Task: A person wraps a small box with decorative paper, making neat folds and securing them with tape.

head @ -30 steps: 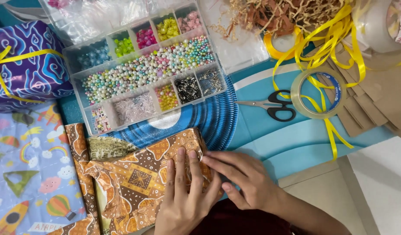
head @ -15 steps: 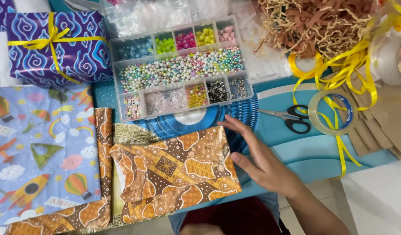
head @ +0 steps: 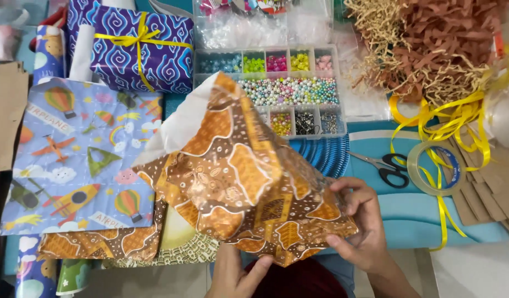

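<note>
Lifted off the tabletop, the crumpled brown-and-orange batik-patterned wrapping paper parcel (head: 249, 187) sits in both hands, its white underside showing at the top. The left hand (head: 238, 273) props it from below, grip mostly hidden; the right hand (head: 362, 223) pinches its right edge. Behind the parcel, the clear compartmented plastic bead box (head: 290, 88) is partly covered.

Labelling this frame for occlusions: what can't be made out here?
All head view:
- Left hand: mostly under the brown-orange wrapped parcel; its grip is hidden.
- Right hand: fingertips tucked behind the parcel's edge.
- Bead organiser: lower-left compartments covered by the parcel.
- Scissors: blade tips hard to trace against the blue surface.
- Tape roll: cut off by the right edge.
</note>
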